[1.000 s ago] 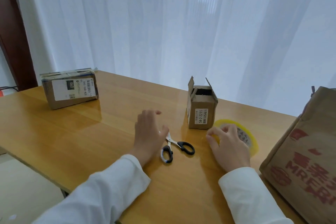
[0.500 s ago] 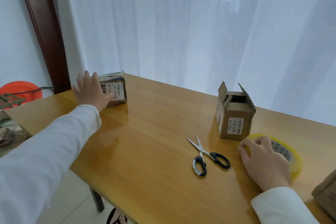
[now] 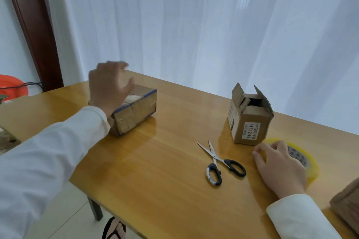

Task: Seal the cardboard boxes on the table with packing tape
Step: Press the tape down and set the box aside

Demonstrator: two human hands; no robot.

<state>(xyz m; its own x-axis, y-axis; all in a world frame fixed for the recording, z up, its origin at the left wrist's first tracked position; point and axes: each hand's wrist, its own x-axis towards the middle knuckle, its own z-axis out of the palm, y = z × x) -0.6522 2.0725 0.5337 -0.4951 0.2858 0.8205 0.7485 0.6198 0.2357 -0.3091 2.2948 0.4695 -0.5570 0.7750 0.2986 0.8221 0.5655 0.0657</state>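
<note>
A flat cardboard box [image 3: 136,110] covered in brown tape lies on the left part of the wooden table [image 3: 155,170]. My left hand [image 3: 108,87] is blurred above the box's left end, fingers spread and raised; contact cannot be told. A small upright cardboard box [image 3: 250,122] with its top flaps standing open is at the right. Just in front of it lies a yellow packing tape roll [image 3: 308,163]. My right hand [image 3: 277,163] lies on the roll, with its fingers curled over the near left rim.
Black-handled scissors [image 3: 223,163] lie open between my hands. A brown paper bag [image 3: 347,203] stands at the lower right edge. An orange object [image 3: 11,85] sits on the floor at left. White curtains hang behind the table. A sandalled foot [image 3: 114,229] shows under the near edge.
My left hand went from the scissors to the flat box at far left. That box has tipped over and lies nearer the middle, taped side towards me. My right hand stayed on the roll.
</note>
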